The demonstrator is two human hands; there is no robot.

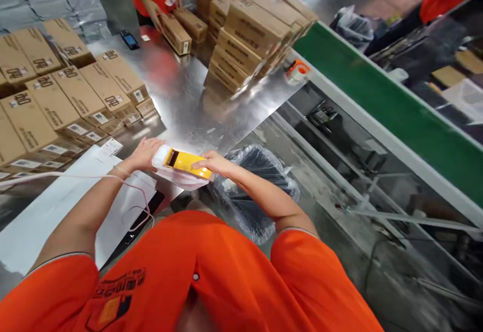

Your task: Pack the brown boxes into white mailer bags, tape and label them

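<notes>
A yellow object with a dark slot near one end [188, 163] is in front of me above the steel table's edge; its exact kind is not clear. My right hand [217, 164] grips its right end, thumb on top. My left hand [145, 154] is closed at the other side, on a rounded white piece [160, 157] that adjoins the yellow body. Under both, a pale, pinkish-white wrapping or strip [184, 178] sags, blurred. Most of the left fingers are hidden behind the white piece.
Stacked brown cartons [45, 105] fill the table's left, with more cartons [252, 35] at the back. White sheets [49, 211] lie at left, crossed by a pale cable [75, 174]. A plastic-lined bin [260, 191] stands below. Beyond are a green conveyor [377, 85] and a co-worker's hand [154, 14] on a carton.
</notes>
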